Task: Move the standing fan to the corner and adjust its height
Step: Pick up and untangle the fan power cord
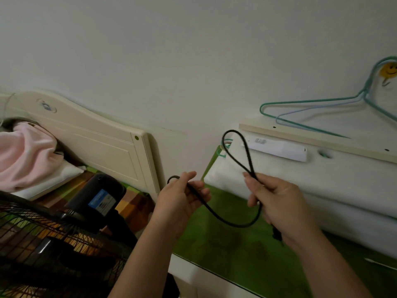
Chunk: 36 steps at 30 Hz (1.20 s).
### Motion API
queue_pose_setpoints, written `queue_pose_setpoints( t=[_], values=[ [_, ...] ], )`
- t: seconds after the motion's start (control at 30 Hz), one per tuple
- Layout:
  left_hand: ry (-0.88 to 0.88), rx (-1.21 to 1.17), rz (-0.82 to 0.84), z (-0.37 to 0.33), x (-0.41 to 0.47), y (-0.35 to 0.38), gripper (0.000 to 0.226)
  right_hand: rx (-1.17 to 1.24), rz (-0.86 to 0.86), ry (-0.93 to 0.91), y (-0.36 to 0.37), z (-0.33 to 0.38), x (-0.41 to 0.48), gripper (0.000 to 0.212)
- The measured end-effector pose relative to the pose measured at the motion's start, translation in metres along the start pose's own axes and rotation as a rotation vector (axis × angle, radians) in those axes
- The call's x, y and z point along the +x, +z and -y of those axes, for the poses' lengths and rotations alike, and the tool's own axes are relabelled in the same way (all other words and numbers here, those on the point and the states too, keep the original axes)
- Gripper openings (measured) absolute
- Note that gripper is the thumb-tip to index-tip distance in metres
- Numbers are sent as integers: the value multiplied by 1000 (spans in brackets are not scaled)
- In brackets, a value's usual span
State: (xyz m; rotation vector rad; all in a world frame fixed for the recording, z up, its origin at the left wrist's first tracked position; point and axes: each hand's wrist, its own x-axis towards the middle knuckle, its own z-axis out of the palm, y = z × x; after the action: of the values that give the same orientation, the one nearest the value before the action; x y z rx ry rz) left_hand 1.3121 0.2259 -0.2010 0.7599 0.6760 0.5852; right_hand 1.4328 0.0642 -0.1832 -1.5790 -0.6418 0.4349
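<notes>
Two hands, one black cord point(225, 220): left hand point(182, 196) grip curled round its slack run, right hand point(277, 203) grip pinching a loop. Advised: gather even loops, clear of fan point(64, 222).

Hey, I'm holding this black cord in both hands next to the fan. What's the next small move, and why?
Probably bring the left hand across and lay the sagging cord into the right hand as a second loop. The right hand pinches one loop standing above it, slack hangs between the hands, and a gathered cord should not trail when the fan is moved.
</notes>
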Motion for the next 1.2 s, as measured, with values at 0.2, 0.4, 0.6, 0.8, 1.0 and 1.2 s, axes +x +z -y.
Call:
queue_pose_setpoints(
  t=[0.2,0.4,0.6,0.8,1.0,1.2],
  values=[
    [-18,-127,156,0,-12,12,42,-138,128,-82,38,-6,-11,12],
    [106,-114,229,-1,-18,11,56,-289,291,-53,52,-9,-13,13],
    [179,-282,114,-2,-9,-1,24,-361,288,-23,49,-11,-15,17],
    [209,-452,14,-14,-1,-1,8,-342,204,-84,46,-3,-12,64],
    [162,-535,15,-21,-11,-3,7,-144,349,-29,59,8,-4,84],
    [181,-483,-113,-27,-26,2,7,93,511,135,76,13,-6,33]
  ],
)
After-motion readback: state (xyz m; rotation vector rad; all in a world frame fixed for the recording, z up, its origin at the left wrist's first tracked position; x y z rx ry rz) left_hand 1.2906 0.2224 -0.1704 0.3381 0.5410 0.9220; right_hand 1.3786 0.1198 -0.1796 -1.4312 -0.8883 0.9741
